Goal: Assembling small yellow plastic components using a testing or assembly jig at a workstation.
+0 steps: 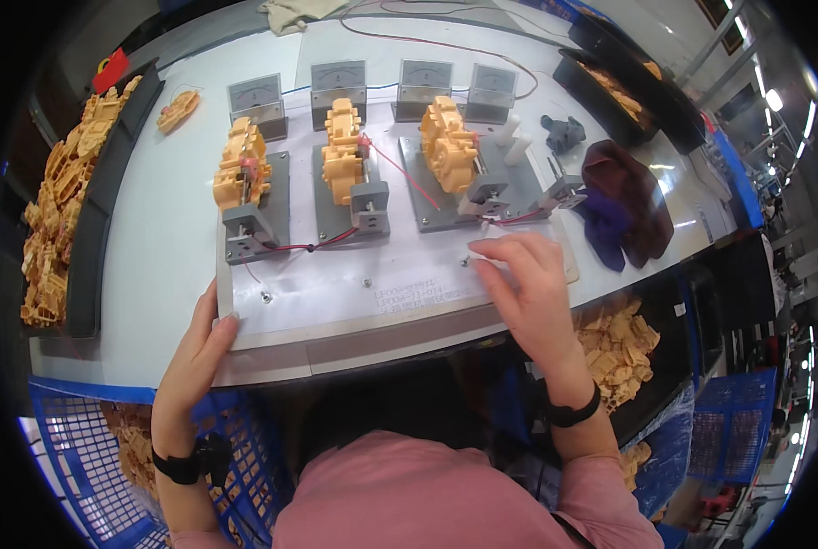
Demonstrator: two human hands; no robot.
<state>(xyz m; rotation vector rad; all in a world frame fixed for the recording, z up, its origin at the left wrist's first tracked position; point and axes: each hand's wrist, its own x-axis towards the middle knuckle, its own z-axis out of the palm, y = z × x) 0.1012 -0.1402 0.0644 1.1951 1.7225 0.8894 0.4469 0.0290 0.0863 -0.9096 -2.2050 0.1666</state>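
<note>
A white-topped fixture board [317, 306] lies on the bench before me. At its left front corner rests my left hand [201, 343], thumb and fingers closed round the edge. My right hand [528, 284] hovers over the right front of the board, thumb and forefinger apart beside a small screw [465, 263]; I see nothing held. Three orange plastic gear housings [242, 174], [342, 156], [448, 151] sit on grey mounts along the board, with red wires running to them. A fourth grey mount [560, 194] at the right bears white posts [517, 146].
Analog meters [337, 87] stand behind the housings. A black tray [97, 220] of orange parts is at left, another black bin [610, 91] at far right. Dark cloth [624, 201] lies right, near a dark grey part [563, 134]. Blue baskets [88, 457] stand below the bench edge.
</note>
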